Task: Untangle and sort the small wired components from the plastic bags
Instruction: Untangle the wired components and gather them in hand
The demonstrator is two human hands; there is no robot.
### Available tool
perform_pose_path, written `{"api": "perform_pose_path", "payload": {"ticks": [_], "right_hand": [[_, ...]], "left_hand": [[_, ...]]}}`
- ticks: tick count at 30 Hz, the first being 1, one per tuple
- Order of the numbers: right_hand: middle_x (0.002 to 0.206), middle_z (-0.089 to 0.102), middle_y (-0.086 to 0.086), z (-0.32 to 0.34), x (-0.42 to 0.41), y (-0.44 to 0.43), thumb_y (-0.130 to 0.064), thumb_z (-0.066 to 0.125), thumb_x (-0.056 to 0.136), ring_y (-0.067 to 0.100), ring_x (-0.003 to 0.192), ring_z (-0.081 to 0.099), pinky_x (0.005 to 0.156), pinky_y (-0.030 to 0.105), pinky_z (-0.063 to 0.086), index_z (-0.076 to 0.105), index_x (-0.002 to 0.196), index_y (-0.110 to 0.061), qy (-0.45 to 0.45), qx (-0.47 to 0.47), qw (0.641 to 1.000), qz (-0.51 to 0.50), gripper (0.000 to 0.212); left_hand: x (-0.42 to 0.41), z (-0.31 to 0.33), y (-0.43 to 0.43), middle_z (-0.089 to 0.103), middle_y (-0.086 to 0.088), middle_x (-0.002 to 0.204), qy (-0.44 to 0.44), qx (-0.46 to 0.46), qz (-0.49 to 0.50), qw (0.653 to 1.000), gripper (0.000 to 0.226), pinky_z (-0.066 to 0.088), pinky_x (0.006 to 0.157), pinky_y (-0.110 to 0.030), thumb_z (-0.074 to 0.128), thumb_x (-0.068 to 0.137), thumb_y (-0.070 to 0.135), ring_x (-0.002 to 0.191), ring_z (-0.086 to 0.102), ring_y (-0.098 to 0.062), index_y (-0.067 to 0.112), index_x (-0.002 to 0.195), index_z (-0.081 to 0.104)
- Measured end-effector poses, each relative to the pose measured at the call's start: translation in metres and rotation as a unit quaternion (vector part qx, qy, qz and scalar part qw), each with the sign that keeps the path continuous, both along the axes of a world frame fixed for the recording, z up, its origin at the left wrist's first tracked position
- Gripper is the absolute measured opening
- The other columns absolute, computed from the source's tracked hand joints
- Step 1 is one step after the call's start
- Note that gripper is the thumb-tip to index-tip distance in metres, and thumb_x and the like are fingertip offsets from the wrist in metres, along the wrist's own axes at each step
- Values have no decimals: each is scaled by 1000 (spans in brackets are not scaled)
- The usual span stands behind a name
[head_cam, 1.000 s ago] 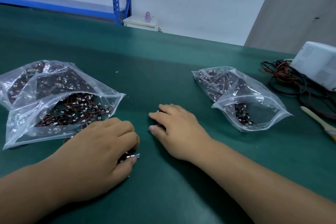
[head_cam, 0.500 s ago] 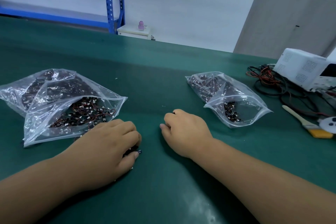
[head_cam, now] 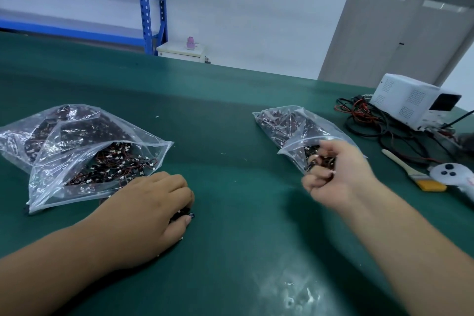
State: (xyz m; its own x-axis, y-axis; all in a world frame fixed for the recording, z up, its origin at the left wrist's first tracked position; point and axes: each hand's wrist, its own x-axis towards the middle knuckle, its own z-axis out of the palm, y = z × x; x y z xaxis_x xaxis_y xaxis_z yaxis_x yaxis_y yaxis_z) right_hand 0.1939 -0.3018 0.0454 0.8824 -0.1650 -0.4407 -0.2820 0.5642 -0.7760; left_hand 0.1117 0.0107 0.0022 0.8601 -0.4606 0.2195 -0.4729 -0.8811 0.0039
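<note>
Student: Progress first: how far along was the sorting?

Tutor: Early, judging by the layout. The near left bag [head_cam: 84, 161] and the second bag [head_cam: 30, 133] behind it lay on the green worktop [head_cam: 230, 115], both packed with tangled red-and-black wired components. The right bag [head_cam: 289, 126] was also well filled. No separated rows or piles showed anywhere, so nearly all the untangling was left to do.

Student: Hands?

Tutor: The left hand [head_cam: 151, 210] lay palm down at the near left bag's lower edge, fingers curled over a small dark cluster [head_cam: 184, 214] on the worktop. The right hand [head_cam: 341, 177], blurred, was raised at the right bag's mouth, fingers curled on what appeared to be a few dark pieces [head_cam: 319, 161].

Student: Room to work?

Tutor: A broad bare stretch ran between the bags and toward the person, and the far edge was well apart. The right side was crowded: a brush [head_cam: 407, 168], a white controller [head_cam: 451, 174], a cable tangle [head_cam: 366, 120] and a white instrument case [head_cam: 407, 100] sat near the right bag. Loose wires could probably snag there.
</note>
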Motion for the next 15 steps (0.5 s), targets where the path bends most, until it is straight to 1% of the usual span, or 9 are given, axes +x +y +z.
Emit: {"api": "perform_pose_path", "payload": {"ticks": [1,3,5,7,9,11,12,14,15], "right_hand": [[54,35,-6,3,1,-10,-19,54,86,10,35,24,39,17,18,40,61,-19,25,83,996,-24,29],[53,34,-6,5,3,-25,-18,49,90,10,39,29,38,15,20,39,65,-17,55,174,982,-57,27],[57,42,-2,4,5,-29,-21,45,95,12,45,37,37,14,29,44,71,-13,72,208,973,-72,26],[73,55,5,5,10,-26,-26,44,101,16,56,49,40,18,42,53,87,-7,75,206,972,-86,26],[94,61,13,10,19,-22,-27,43,104,24,73,60,51,29,53,55,100,0,54,161,982,-89,29],[105,60,17,17,28,-18,-21,47,104,30,92,63,65,42,55,55,103,1,15,93,992,-80,23],[106,60,15,19,33,-17,-17,51,102,30,96,62,71,44,55,57,104,-1,-7,46,996,-72,17],[100,65,9,20,43,-15,-10,56,98,24,91,64,81,44,55,63,103,-10,-43,-90,994,-34,9],[92,68,5,18,45,-14,-9,58,96,20,85,64,82,42,55,67,98,-16,-49,-182,982,6,11]], "left_hand": [[0,0,-1,45,21,92,-1,-2,0,1000,28,44,83,-25,30,89,56,89,45,-1,39,92,52],[0,1,-1,45,21,91,-3,-1,1,1000,27,44,82,-25,31,88,55,88,45,-1,39,91,52],[0,1,-1,45,21,92,-6,0,1,1000,26,44,82,-24,31,89,56,88,45,-1,40,91,52],[0,0,-1,44,22,92,-9,-2,1,1000,25,44,82,-23,32,89,56,88,44,0,40,91,51],[0,0,-1,45,22,91,-13,-4,0,1000,23,45,81,-24,33,89,56,87,45,0,40,90,51],[1,-1,0,45,22,90,-18,-8,-4,1000,20,45,79,-24,37,89,54,86,45,0,40,88,50],[1,-1,0,44,22,89,-19,-8,-6,1000,18,45,78,-24,38,89,54,85,45,0,40,88,50],[1,-1,0,43,23,90,-21,-8,-9,1000,18,45,79,-24,38,89,54,85,45,0,41,90,50],[2,-2,1,44,23,91,-24,-10,-12,1000,18,45,79,-24,38,89,54,86,45,0,41,90,50]]}}
